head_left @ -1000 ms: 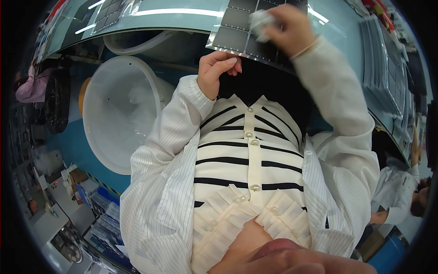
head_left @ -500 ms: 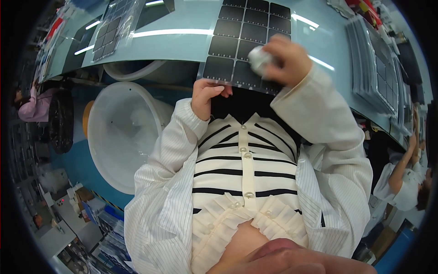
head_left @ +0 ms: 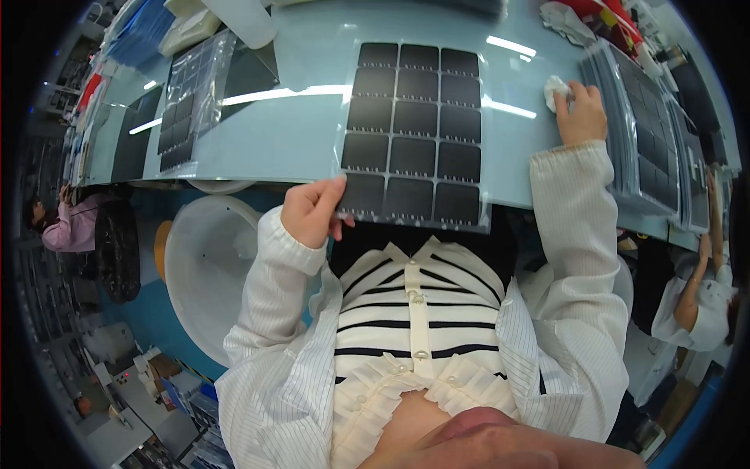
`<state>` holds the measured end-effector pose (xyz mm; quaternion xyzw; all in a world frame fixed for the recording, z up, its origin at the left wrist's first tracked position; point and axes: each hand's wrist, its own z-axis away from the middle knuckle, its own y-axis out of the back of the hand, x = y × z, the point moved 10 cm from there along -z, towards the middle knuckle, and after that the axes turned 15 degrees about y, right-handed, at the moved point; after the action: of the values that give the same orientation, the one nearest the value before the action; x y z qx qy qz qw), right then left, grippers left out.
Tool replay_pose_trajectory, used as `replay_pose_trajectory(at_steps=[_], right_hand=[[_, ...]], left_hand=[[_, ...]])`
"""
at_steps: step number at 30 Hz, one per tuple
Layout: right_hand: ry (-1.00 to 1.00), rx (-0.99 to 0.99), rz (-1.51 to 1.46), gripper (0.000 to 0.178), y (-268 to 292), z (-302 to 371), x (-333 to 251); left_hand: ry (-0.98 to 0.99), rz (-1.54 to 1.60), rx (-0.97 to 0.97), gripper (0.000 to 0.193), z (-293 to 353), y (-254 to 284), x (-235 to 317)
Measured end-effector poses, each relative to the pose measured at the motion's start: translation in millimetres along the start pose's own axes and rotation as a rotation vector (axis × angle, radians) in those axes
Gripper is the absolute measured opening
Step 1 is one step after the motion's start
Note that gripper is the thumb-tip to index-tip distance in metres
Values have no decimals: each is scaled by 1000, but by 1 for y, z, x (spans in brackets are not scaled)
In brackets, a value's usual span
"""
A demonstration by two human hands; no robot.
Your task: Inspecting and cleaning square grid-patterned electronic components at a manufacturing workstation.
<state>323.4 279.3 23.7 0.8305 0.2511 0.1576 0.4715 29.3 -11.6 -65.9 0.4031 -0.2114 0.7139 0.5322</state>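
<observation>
A clear-edged sheet (head_left: pixel 415 102) printed with a grid of black rounded squares lies on the glass-topped table in front of me, its near edge jutting past the table's edge. My left hand (head_left: pixel 313 209) pinches the sheet's near left corner between thumb and fingers. Off to the right, my right hand (head_left: pixel 582 114) grips a crumpled white wipe (head_left: pixel 557 92) above the tabletop, apart from the sheet. That hand is beside a tall stack of similar black-squared sheets (head_left: pixel 652 141).
More gridded sheets in clear film (head_left: pixel 187 105) lie at the left of the table (head_left: pixel 305 141). A white bottle (head_left: pixel 248 22) is at the back. Below the table's left edge stands a large white tub (head_left: pixel 205 266). Other people (head_left: pixel 74 223) work at both sides.
My right hand has moved off the sheet to the right, carrying the wipe. My left hand stays at the sheet's corner. The view has shifted, showing more of the table's far side.
</observation>
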Motion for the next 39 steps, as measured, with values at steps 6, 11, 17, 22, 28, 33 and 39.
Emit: replay_pose_trajectory(at_steps=[6,11,17,22,28,33,39], right_hand=[[69,168,-82,47,63,-5,-25],[185,246,-281,46,92,-31,-41],[255,347,-354,44,103,-79,-75],[429,566,-160,49,120,-122,-107],[546,609,72,61,95,-188,-106],[554,419,118,43,58,-202,-84],[564,599,-4,20,110,-163,-102]], left_hand=[[-132,106,97,29,10,18,48],[-172,247,228,28,0,56,73],[-207,200,299,30,-31,114,75],[-112,227,272,31,-51,115,63],[-149,194,319,31,-66,121,80],[-586,-661,1069,28,-15,135,119],[-551,-361,733,29,5,91,136]])
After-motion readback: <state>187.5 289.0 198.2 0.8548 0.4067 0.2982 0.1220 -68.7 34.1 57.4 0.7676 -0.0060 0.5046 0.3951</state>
